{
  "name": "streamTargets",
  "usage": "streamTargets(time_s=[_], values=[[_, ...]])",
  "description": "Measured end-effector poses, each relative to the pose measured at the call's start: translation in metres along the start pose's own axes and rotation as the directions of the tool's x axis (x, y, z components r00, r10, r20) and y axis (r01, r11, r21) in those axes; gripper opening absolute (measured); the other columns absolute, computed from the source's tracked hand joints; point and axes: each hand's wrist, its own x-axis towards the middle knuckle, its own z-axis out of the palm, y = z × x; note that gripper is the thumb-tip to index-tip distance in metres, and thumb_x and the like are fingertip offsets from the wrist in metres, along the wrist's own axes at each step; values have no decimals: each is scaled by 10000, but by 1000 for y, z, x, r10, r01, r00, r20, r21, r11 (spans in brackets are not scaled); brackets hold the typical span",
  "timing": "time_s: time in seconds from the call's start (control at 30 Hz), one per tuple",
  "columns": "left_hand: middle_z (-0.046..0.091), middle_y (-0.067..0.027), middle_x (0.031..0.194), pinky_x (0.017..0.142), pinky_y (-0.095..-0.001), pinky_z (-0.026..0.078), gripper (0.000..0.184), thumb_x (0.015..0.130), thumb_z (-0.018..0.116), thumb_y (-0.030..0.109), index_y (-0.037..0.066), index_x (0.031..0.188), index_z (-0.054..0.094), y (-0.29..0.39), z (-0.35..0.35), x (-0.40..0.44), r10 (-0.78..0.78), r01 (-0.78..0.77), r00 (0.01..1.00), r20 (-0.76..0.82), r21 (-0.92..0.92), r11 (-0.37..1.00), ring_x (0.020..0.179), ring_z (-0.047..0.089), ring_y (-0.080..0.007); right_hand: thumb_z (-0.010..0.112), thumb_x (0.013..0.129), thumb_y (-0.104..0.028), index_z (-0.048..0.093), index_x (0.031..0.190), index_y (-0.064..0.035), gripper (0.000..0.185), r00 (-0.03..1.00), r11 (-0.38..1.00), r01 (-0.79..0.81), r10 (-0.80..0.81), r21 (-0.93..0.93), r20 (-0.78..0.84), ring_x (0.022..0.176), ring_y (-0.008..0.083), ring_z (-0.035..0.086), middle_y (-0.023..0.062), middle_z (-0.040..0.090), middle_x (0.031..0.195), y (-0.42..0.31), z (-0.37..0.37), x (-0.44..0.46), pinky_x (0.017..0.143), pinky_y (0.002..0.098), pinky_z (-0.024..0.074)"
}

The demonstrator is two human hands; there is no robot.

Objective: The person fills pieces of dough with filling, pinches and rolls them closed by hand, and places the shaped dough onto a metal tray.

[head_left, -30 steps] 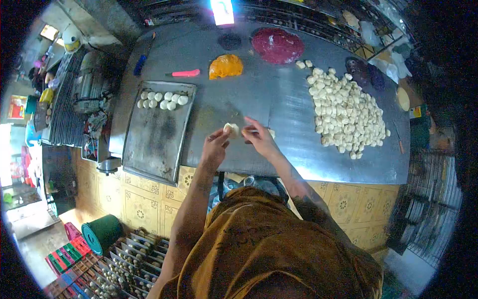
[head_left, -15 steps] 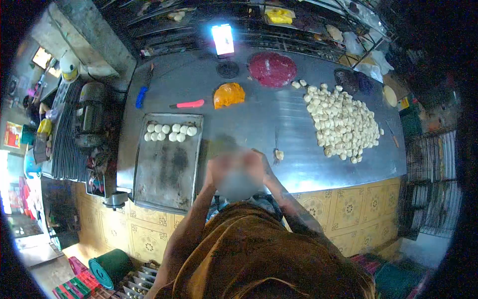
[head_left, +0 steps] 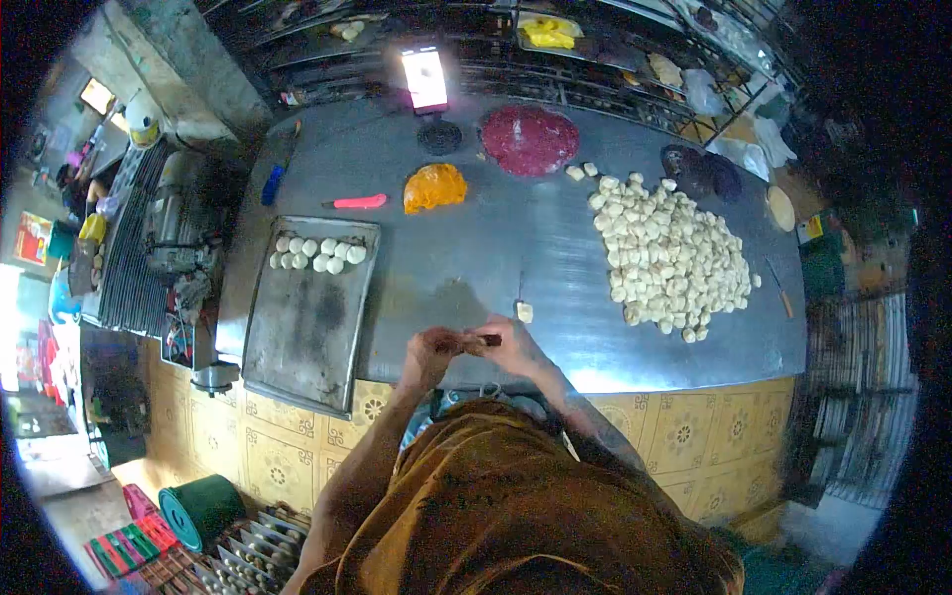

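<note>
My left hand [head_left: 433, 357] and my right hand [head_left: 512, 347] meet at the table's front edge, fingers curled in toward each other. A small dark reddish lump [head_left: 490, 340] shows at the fingertips of my right hand. What the closed fingers of my left hand hold is hidden. Just beyond my right hand lies a single piece of pale dough [head_left: 524, 312]. To the left, a metal tray [head_left: 297, 347] carries two rows of round dough balls [head_left: 328, 248] at its far end. A large heap of pale dough pieces [head_left: 674, 253] covers the right of the table.
An orange mass [head_left: 434, 186] and a maroon mass [head_left: 529, 140] sit at the back of the metal table [head_left: 456, 248]. Near them are a pink-handled tool [head_left: 362, 201], a lit phone [head_left: 424, 79] and a black round object [head_left: 439, 138]. A knife [head_left: 783, 291] lies far right.
The view has shifted slightly. My hands, blurred before, now show clearly with the dark reddish lump between the fingers. A thin dark shape beside the single dough piece no longer shows.
</note>
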Motion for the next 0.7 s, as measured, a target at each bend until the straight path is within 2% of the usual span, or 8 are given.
streamTargets(time_s=[0.03, 0.17, 0.27, 0.37, 0.43, 0.53, 0.6, 0.7], values=[[716, -129, 870, 729, -308, 535, 180, 850, 713, 160, 31, 977, 711, 13, -1, -1, 41, -56, 998, 53, 331, 942, 801, 687, -231, 757, 811, -97, 706, 939, 5, 172, 1000, 1000, 7, -7, 0, 13, 784, 209, 655, 120, 642, 876, 7, -3, -2, 665, 347, 501], [690, -187, 838, 675, -337, 527, 263, 845, 673, 65, 85, 1107, 663, 35, 15, -8, 7, -27, 998, 55, 356, 934, 780, 695, -306, 665, 800, -19, 658, 1013, 27, 218, 992, 996, 64, -70, 63, 106, 818, 340, 621, 167, 582, 899, 20, 7, -8, 707, 412, 495], [689, -186, 802, 645, -346, 521, 448, 846, 656, 39, 93, 1276, 540, 38, 29, -8, 223, -163, 965, -137, 355, 920, 752, 692, -322, 633, 871, -226, 539, 1164, -25, 368, 991, 969, -44, 11, 242, 136, 763, 324, 594, 159, 560, 782, 14, 20, -10, 675, 411, 476], [709, -176, 854, 701, -325, 531, 585, 855, 632, 2, 87, 1391, 415, 29, 23, -2, 111, -66, 980, -164, 260, 963, 785, 700, -250, 649, 872, -204, 579, 1147, -38, 329, 989, 990, 140, -141, -23, -42, 765, 328, 612, 120, 562, 722, 14, 25, 5, 697, 407, 492], [721, -145, 953, 792, -305, 530, 531, 886, 640, 20, 16, 1378, 441, -5, 9, 6, 30, -37, 998, -54, -122, 992, 876, 677, -168, 662, 862, -161, 628, 1106, -35, 277, 982, 980, 151, -163, -133, -89, 783, 334, 630, 105, 577, 710, 11, 19, 23, 721, 406, 506], [705, -105, 1022, 862, -291, 513, 449, 898, 675, 79, -39, 1306, 530, 2, -28, 11, -283, 113, 926, -249, -533, 839, 939, 641, -138, 641, 854, -22, 675, 978, 40, 143, 996, 999, -29, 32, -37, 84, 881, 328, 648, 187, 637, 974, 1, 34, 42, 781, 396, 528], [698, -109, 1046, 878, -302, 507, 431, 903, 679, 137, -48, 1273, 560, -14, -48, 9, -305, 143, 933, -190, -583, 800, 968, 640, -157, 618, 896, 5, 702, 938, 39, 100, 987, 969, -118, 139, 216, -82, 860, 258, 679, 158, 675, 958, -4, 56, 64, 759, 356, 557], [699, -115, 1056, 891, -321, 510, 371, 906, 692, 196, -69, 1160, 639, -42, -70, 15, -287, 175, 951, -116, -562, 808, 953, 654, -183, 606, 925, -2, 694, 1002, 41, 126, 982, 951, -165, 183, 260, -45, 854, 202, 686, 127, 673, 960, -1, 99, 90, 739, 320, 577]])
